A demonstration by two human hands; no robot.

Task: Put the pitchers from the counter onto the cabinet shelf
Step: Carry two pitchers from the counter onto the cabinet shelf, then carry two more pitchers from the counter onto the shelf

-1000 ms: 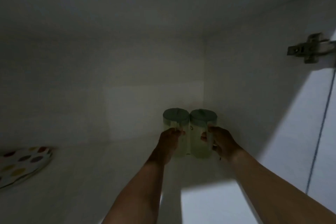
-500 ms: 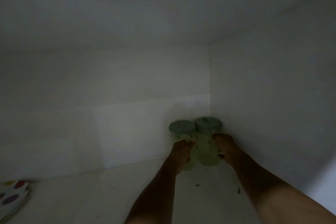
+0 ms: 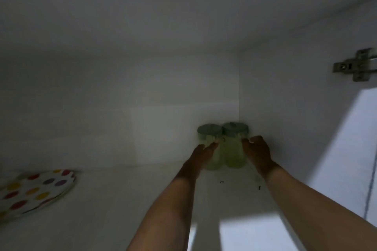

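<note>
Inside a white cabinet, two pale green pitchers with darker green lids stand upright on the shelf (image 3: 114, 210), pushed into the back right corner where the back wall meets the right side wall. The left pitcher (image 3: 210, 144) and the right pitcher (image 3: 234, 146) stand side by side, touching or very nearly so.

Both bare forearms reach in from the bottom of the view. The left hand (image 3: 202, 155) lies against the front of the left pitcher, its fingers extended and loosely spread with the fingertips at the pitcher's upper body; its grip looks slack rather than closed around the vessel. The right hand (image 3: 258, 153) is at the right flank of the right pitcher, fingers curled with the tips by the pitcher's side near the lid; the dim light and blur do not let me tell whether this grip is clasping the pitcher or merely resting beside it.

At the far left of the shelf lies a white plate with coloured polka dots (image 3: 34, 191), well apart from the pitchers. A metal door hinge (image 3: 355, 65) is fixed on the right side wall, near the front. A few small dark specks (image 3: 259, 187) lie on the shelf in front of the pitchers.
</note>
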